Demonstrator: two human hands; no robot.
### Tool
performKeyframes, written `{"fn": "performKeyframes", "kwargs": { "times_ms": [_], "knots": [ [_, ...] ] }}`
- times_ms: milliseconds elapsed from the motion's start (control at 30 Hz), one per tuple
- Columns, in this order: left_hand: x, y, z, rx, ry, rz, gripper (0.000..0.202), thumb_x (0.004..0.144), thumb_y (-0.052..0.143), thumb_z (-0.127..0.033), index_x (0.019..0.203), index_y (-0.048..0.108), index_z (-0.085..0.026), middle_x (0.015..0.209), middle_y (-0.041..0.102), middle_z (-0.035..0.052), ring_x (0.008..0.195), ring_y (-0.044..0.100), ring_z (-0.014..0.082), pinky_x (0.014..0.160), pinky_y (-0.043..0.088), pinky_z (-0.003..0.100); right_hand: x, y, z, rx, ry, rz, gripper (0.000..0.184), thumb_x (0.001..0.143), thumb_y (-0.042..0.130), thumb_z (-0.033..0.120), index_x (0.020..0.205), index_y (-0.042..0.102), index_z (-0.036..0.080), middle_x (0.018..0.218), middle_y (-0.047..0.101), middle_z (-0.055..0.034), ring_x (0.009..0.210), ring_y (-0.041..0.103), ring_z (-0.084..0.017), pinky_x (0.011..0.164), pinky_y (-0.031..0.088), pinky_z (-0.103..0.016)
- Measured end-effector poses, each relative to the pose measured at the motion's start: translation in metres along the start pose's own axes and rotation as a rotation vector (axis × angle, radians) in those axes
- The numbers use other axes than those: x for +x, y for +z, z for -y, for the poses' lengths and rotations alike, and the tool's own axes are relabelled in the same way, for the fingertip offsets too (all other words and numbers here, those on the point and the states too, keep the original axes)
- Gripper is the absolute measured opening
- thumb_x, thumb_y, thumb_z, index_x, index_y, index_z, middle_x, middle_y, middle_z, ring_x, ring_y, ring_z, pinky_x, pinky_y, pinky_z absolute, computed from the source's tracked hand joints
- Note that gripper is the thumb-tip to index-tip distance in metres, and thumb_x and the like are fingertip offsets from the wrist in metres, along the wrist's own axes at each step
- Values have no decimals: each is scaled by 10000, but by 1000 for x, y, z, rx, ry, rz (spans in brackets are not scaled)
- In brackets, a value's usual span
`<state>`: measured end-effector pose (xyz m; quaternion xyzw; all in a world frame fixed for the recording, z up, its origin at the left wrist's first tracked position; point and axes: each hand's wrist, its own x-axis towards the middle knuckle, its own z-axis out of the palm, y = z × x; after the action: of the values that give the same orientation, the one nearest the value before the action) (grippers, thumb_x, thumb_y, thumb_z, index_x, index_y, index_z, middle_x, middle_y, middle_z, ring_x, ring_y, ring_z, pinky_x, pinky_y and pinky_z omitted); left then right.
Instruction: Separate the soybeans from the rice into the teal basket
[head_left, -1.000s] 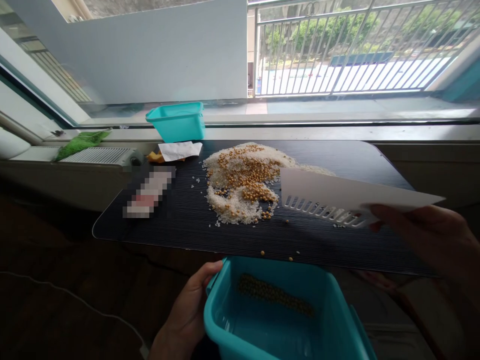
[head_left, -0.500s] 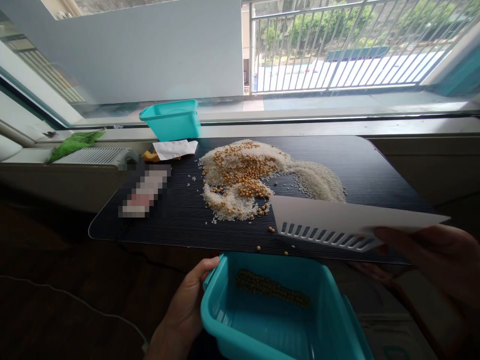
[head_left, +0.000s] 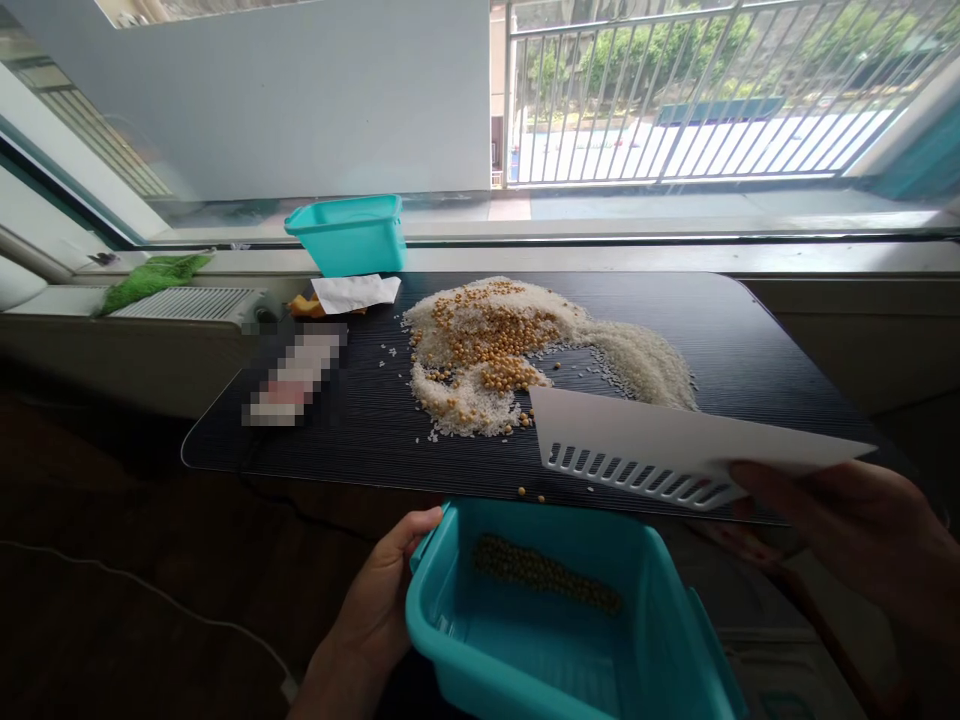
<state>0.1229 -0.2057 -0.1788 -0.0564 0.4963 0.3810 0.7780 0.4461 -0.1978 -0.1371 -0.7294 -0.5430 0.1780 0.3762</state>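
My left hand (head_left: 382, 590) grips the left rim of a teal plastic bin (head_left: 540, 685), which is held just below the table's front edge. Inside the bin, a strip of round beans (head_left: 544, 575) lies along the far side of the floor. My right hand (head_left: 847, 520) is closed on the right end of a white slotted scraper (head_left: 645, 435), tilted over the tabletop. Left of and beyond the scraper spreads a pile of white rice (head_left: 645, 360) mixed with yellow soybeans (head_left: 495, 335). A few loose soybeans (head_left: 531, 494) rest near the front edge.
The dark table (head_left: 360, 440) stands against the windowsill. A second teal bin (head_left: 352, 235) is at the back left, with white paper (head_left: 356, 292) in front of it. Also on the left are a blurred flat item (head_left: 296, 375), a green cloth (head_left: 154, 280) and a radiator (head_left: 187, 305).
The scraper has moved left and a little towards the front edge. Loose soybeans in front of it have shifted nearer the edge, and one no longer shows there. My left hand still holds the bin.
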Motion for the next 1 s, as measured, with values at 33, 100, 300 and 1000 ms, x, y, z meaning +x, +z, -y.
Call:
{"fn": "performKeyframes", "kwargs": {
  "times_ms": [33,100,300,1000],
  "knots": [
    [0,0,0,1,3,1,338,822,510,-133,488,560,-145,396,564,-14,369,525,93,467,460,209,-1,1,4,45,16,46,345,474,746,571,536,726,232,484,679,-30,423,619,-205,375,525,-285],
    [0,-1,1,1,7,-1,329,823,509,-135,500,571,-142,404,574,-11,374,531,95,466,459,209,-3,2,13,158,73,147,396,407,757,617,486,712,231,442,654,-35,397,598,-195,353,508,-276],
    [0,0,0,27,2,-12,324,829,505,-144,514,585,-139,422,590,-5,396,553,106,515,492,235,-4,15,22,295,88,131,382,410,774,599,522,729,237,513,684,-46,478,623,-216,430,546,-319],
    [5,-4,0,11,6,3,296,823,511,-152,543,604,-133,444,601,3,405,544,105,517,482,229,4,11,24,272,176,62,232,357,770,460,481,689,282,442,649,13,392,555,-172,361,475,-305]
  ]
}}
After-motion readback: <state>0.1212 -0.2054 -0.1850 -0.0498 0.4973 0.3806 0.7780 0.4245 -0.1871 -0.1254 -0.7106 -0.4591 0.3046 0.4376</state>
